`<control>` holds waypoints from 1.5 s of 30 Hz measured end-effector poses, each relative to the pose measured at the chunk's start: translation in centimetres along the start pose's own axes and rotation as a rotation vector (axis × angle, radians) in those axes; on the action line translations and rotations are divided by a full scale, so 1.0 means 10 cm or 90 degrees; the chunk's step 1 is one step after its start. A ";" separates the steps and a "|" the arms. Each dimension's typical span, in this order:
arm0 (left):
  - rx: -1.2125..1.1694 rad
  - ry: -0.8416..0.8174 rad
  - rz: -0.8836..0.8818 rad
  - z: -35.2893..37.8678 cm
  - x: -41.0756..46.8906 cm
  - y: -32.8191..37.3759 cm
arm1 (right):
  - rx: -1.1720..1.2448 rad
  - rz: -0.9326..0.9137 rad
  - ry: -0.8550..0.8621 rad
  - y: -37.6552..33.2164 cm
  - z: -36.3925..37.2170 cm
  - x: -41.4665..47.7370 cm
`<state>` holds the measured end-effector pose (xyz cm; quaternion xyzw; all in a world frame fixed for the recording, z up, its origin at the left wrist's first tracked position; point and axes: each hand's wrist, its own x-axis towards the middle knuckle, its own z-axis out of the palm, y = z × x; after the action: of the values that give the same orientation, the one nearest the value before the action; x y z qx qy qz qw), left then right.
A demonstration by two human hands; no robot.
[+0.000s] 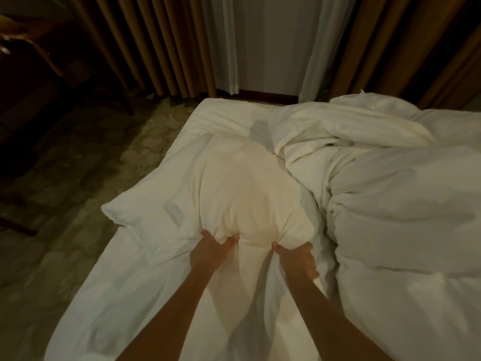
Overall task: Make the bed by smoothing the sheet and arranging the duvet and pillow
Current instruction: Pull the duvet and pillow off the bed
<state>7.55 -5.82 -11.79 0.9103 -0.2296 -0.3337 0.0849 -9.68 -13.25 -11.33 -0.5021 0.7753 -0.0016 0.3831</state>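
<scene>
A white pillow (234, 183) lies on the left half of the bed, one corner hanging past the mattress's left edge. My left hand (210, 252) grips its near edge, fingers curled into the cloth. My right hand (296, 259) grips the same edge a little to the right. Bunched folds radiate from both grips. The white sheet (145, 295) shows below and to the left of the pillow, creased. A white duvet (400, 212) lies crumpled in a heap over the right half of the bed.
Brown curtains (161, 48) and a pale sheer panel (260, 43) hang behind the bed's far edge. Patterned carpet (65, 204) runs along the left side. Dark furniture (23, 56) stands at the far left.
</scene>
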 end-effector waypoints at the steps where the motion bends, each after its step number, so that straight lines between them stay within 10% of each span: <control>1: 0.006 0.023 0.013 0.00 -0.06 0.02 | -0.012 -0.023 0.021 0.00 0.01 -0.02; 18: 0.149 0.435 0.283 -0.11 -0.58 0.07 | 0.024 -0.128 0.182 -0.06 -0.41 -0.39; 45: -0.327 0.310 0.142 -0.20 -2.23 -0.30 | -0.114 -0.348 0.225 0.67 -1.21 -1.42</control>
<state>-5.06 7.39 1.47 0.8815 -0.2092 -0.1425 0.3987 -19.26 -3.45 3.05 -0.7152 0.6633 -0.1232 0.1825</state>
